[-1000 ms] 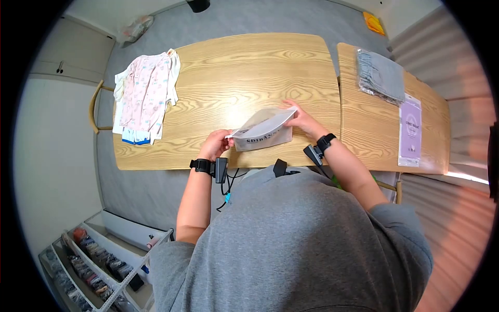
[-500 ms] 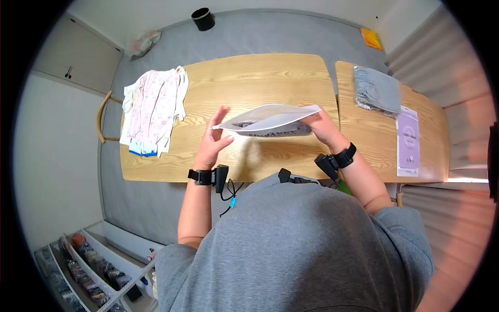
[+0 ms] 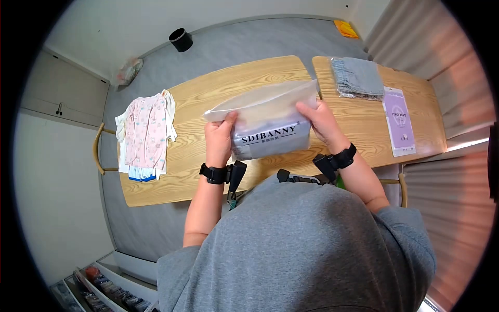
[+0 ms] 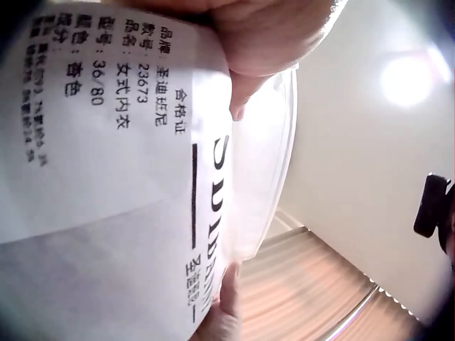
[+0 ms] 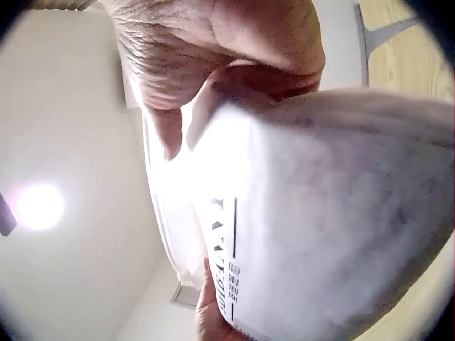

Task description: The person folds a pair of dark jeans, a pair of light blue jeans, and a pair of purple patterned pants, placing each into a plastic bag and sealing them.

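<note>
A translucent white pouch [image 3: 270, 139] with black "SDIBANNY" lettering is held up above the table in the head view, its lettered side facing the camera. My left hand [image 3: 219, 140] grips its left side, thumb on the front. My right hand [image 3: 325, 122] grips the right side, thumb near the top corner. Something pale fills the lower part. In the left wrist view a printed white label [image 4: 106, 128] shows on the pouch. The right wrist view shows my right hand [image 5: 220, 50] pinching the pouch [image 5: 334, 213], its far fingers hidden behind it.
Pink patterned clothing [image 3: 147, 130] lies over white pieces on the left of the table [image 3: 208, 86]. On the right-hand table are bagged grey-blue clothing [image 3: 358, 78] and a purple package [image 3: 399, 122]. A black bin [image 3: 181, 40] stands on the floor beyond.
The pouch has been lifted and tilted so that its lettered front shows. My left hand, loosely spread at its edge half a second ago, now grips the side. The head view has shifted.
</note>
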`<state>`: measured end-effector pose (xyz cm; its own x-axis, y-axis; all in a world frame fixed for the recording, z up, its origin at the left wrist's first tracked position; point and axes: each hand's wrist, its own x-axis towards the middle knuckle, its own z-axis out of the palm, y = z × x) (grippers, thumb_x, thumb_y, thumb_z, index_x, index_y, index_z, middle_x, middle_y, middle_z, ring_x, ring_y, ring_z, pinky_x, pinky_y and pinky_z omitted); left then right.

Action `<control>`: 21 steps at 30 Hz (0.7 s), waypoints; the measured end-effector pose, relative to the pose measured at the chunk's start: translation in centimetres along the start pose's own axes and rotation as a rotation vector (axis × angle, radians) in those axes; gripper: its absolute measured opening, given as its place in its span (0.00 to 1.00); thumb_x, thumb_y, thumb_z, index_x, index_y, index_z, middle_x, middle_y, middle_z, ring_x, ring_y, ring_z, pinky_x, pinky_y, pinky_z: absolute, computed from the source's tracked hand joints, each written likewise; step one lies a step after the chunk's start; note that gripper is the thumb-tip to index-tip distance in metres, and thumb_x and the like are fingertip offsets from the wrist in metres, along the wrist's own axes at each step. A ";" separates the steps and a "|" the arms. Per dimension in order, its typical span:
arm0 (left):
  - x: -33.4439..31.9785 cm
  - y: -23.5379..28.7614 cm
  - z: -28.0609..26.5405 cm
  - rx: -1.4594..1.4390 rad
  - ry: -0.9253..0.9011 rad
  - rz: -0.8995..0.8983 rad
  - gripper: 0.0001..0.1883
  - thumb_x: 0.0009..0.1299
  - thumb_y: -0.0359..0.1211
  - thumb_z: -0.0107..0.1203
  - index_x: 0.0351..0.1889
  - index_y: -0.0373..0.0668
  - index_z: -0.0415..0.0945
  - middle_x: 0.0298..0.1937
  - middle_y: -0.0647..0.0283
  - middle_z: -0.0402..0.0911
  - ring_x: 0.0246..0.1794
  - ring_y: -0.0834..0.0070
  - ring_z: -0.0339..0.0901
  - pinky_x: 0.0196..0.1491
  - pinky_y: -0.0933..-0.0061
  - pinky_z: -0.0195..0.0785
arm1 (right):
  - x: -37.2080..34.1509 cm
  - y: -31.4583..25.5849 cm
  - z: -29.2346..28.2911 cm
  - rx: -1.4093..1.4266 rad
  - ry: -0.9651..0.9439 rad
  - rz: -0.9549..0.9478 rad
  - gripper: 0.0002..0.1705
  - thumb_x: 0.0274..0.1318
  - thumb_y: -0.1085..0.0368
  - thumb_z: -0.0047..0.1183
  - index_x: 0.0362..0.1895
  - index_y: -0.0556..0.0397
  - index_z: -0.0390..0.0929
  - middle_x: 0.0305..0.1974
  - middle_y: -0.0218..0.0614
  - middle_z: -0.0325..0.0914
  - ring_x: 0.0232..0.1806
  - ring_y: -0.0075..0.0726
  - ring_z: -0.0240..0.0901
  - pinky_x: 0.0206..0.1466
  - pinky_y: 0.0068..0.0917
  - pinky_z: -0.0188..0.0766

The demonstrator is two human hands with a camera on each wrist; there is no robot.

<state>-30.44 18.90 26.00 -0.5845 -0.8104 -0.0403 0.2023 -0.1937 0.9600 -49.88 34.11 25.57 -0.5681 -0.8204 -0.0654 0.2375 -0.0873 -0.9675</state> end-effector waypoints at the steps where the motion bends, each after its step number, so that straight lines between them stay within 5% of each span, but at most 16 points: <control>1: -0.2 0.4 0.3 -0.061 0.015 -0.012 0.09 0.67 0.33 0.56 0.38 0.35 0.77 0.33 0.65 0.80 0.31 0.80 0.75 0.36 0.78 0.67 | -0.5 -0.3 -0.1 -0.012 -0.082 -0.001 0.18 0.54 0.58 0.58 0.42 0.60 0.77 0.36 0.33 0.79 0.37 0.25 0.74 0.43 0.22 0.70; 9: -0.7 0.0 -1.6 -0.193 -0.054 -0.111 0.17 0.65 0.34 0.58 0.48 0.35 0.71 0.44 0.62 0.77 0.43 0.77 0.74 0.47 0.74 0.67 | -0.7 0.7 0.5 0.044 -0.151 0.109 0.16 0.54 0.63 0.58 0.43 0.62 0.77 0.39 0.35 0.79 0.39 0.25 0.74 0.43 0.22 0.71; 21: -1.8 -0.5 -1.8 0.162 -0.004 -0.107 0.09 0.63 0.31 0.59 0.38 0.36 0.76 0.34 0.65 0.80 0.34 0.80 0.75 0.38 0.78 0.67 | -1.2 0.7 0.2 0.076 -0.080 0.153 0.14 0.56 0.63 0.56 0.41 0.62 0.77 0.36 0.35 0.79 0.36 0.24 0.75 0.40 0.23 0.72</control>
<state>-28.09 19.43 25.04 -0.5994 -0.7874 -0.1441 0.0093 -0.1869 0.9823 -48.89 34.93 25.04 -0.4573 -0.8693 -0.1878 0.3765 0.0021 -0.9264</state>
